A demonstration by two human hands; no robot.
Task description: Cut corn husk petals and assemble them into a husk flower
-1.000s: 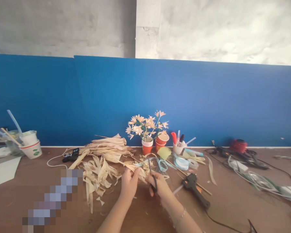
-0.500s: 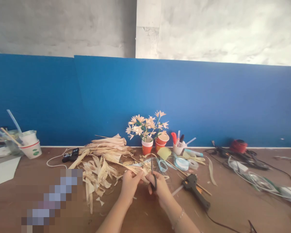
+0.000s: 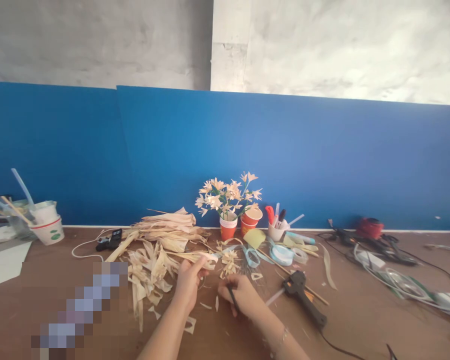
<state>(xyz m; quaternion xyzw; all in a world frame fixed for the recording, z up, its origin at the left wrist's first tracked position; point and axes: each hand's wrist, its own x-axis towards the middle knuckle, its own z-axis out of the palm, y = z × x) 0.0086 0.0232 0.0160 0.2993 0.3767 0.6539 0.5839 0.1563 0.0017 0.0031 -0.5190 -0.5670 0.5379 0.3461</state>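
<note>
My left hand (image 3: 189, 281) pinches a pale corn husk strip (image 3: 210, 259) between thumb and fingers, beside the husk pile. To its right, my right hand (image 3: 240, 296) is closed around black-handled scissors (image 3: 232, 296), whose blades are hard to make out. Between and just beyond the hands lies a small cluster of cream husk petals (image 3: 230, 263). Cut husk scraps (image 3: 190, 325) lie on the brown table near both wrists. A heap of dried husks (image 3: 153, 267) spreads left of my left hand.
Orange cups with husk flowers (image 3: 228, 231) stand at the back. A black glue gun (image 3: 303, 297) lies right of my right hand. Blue tape (image 3: 281, 254), a pen cup (image 3: 276, 231) and tangled cables (image 3: 390, 280) sit farther right. At far left is a white cup (image 3: 48, 232).
My hands have moved apart, left hand leftward with the husk, right hand slightly down with the scissors. The petal cluster and scraps between them now show.
</note>
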